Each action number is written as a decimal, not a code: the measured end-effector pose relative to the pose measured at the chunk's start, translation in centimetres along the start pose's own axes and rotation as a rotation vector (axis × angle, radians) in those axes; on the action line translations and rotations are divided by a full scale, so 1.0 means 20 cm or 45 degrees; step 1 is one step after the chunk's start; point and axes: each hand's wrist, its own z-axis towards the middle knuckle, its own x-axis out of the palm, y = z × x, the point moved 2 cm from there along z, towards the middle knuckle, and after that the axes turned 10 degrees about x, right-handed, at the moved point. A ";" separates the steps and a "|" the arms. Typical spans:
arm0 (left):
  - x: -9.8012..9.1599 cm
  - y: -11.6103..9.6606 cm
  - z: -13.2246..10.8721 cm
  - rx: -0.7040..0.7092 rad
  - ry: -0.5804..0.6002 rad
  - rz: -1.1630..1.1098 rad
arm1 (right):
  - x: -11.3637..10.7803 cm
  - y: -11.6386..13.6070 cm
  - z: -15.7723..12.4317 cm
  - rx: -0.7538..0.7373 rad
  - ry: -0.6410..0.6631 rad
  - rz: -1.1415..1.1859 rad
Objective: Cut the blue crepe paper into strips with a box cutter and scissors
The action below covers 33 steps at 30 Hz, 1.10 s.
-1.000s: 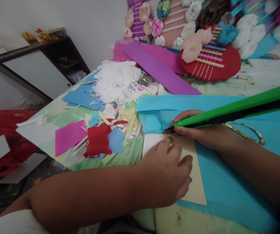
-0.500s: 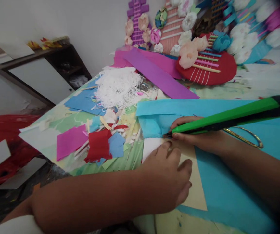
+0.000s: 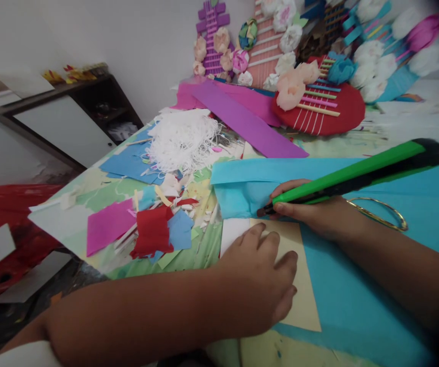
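My right hand [image 3: 311, 204] grips a green and black box cutter [image 3: 353, 173], its handle slanting up to the right. The cutter's tip rests at the upper edge of a cream card [image 3: 307, 300], where light blue crepe paper [image 3: 238, 199] lies. My left hand [image 3: 263, 275] is spread over the card, fingertips near that edge and close below the cutter. A white piece [image 3: 232, 232] shows beside the card's left end. More blue paper [image 3: 357, 306] extends under the card and my right arm. The blade itself is too small to make out.
Paper scraps, including a red piece [image 3: 153, 229] and a magenta piece [image 3: 108, 224], lie to the left. Behind them sits a heap of white string [image 3: 183, 137]. A purple strip [image 3: 246, 117] and a red decorated oval [image 3: 345, 109] are farther back. A cabinet [image 3: 62, 122] stands at the wall.
The cutter has shifted slightly left, and its handle end has come left and a little up. My left hand stays pressed on the card. The whole view has moved slightly.
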 end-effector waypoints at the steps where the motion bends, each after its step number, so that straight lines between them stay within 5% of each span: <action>1: 0.00 0.00 0.00 -0.005 0.006 -0.006 | 0.00 0.00 0.00 0.010 -0.005 0.001; 15: 0.01 0.00 0.00 0.001 0.054 -0.047 | 0.01 0.03 0.01 -0.087 0.072 -0.275; 25: 0.01 0.00 0.00 -0.023 0.061 -0.073 | -0.01 0.01 -0.01 -0.058 0.007 -0.077; 33: 0.01 0.00 -0.01 -0.011 0.039 -0.055 | -0.01 0.03 -0.02 -0.072 0.022 -0.206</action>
